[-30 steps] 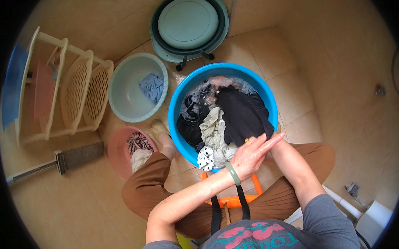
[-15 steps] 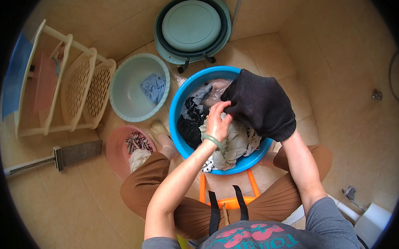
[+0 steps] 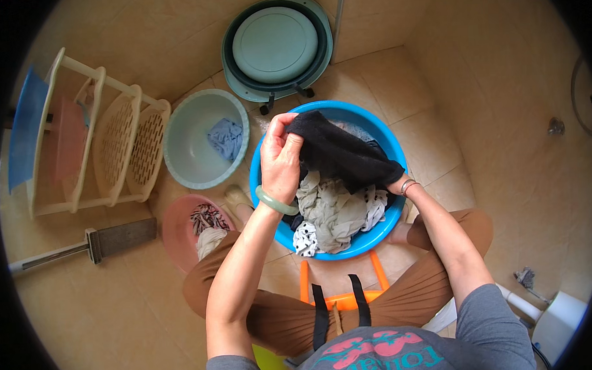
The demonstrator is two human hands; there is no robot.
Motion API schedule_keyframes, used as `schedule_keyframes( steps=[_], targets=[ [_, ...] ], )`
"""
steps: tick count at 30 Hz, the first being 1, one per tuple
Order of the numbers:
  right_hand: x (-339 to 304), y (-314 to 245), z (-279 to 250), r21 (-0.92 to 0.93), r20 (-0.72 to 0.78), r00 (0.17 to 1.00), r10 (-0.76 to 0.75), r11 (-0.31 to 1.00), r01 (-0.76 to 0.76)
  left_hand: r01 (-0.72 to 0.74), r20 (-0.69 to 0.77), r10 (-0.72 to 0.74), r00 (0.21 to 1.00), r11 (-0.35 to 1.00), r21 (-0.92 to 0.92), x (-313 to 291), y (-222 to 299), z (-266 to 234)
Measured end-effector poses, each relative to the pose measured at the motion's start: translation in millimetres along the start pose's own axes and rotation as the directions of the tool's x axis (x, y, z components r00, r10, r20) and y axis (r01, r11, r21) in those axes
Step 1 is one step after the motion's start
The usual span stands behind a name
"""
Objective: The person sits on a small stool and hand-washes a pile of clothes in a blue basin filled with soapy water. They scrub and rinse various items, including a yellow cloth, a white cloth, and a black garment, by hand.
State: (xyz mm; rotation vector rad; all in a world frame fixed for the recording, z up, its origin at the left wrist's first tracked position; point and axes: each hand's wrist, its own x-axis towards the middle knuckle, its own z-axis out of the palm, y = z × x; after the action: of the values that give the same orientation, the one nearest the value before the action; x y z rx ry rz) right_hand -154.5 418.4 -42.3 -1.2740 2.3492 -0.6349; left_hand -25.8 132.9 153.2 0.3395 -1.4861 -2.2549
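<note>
A black knit garment (image 3: pixel 337 154) is stretched between my two hands above a blue basin (image 3: pixel 370 242). My left hand (image 3: pixel 281 161), with a pale green bangle at its wrist, grips the upper left end between thumb and fingers. At the garment's lower right end my right hand (image 3: pixel 396 184) is closed on the fabric, its fingers partly hidden. Below lies wet laundry in the basin: a crumpled beige-grey cloth (image 3: pixel 333 213), a white cloth with black dots (image 3: pixel 306 239) and darker pieces. Some sudsy water shows at the far side.
A pale green basin (image 3: pixel 177 147) with a blue cloth (image 3: pixel 226 138) stands left, a pink basin (image 3: pixel 174 235) with clothes nearer. A folded green tub (image 3: pixel 275 45) leans at the back wall. A white rack (image 3: pixel 115 142) and flat-headed mop (image 3: pixel 125 240) lie left; an orange stool (image 3: pixel 339 302) is beneath me.
My right hand has come out of the black garment and now holds its right end. My left hand has moved up and left, pulling the garment lower and flatter across the basin.
</note>
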Motion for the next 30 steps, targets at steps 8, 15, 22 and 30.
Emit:
schedule_keyframes(
  steps=[8, 15, 22, 30],
  targets=[
    [38, -85, -58, 0.114, -0.276, 0.87, 0.409, 0.913, -0.393, -0.02, 0.166, 0.032, 0.986, 0.997, -0.074, -12, 46, 22],
    [57, -118, -54, -0.094, -0.243, 0.97, -0.014, 0.995, -0.009, 0.094, 0.271, -0.05, 0.961, 0.984, -0.149, -28, 51, 21],
    [69, -58, -9, 1.0, 0.027, 0.818, 0.575, -0.012, -0.024, 0.313, -0.262, -0.529, 0.807, 0.76, -0.57, -34, -119, -111],
    [118, -17, 33, 0.382, -0.27, 0.948, 0.171, 0.922, -0.057, 0.27, -0.434, -0.166, 0.886, 0.944, 0.189, -17, -241, -103]
  ],
)
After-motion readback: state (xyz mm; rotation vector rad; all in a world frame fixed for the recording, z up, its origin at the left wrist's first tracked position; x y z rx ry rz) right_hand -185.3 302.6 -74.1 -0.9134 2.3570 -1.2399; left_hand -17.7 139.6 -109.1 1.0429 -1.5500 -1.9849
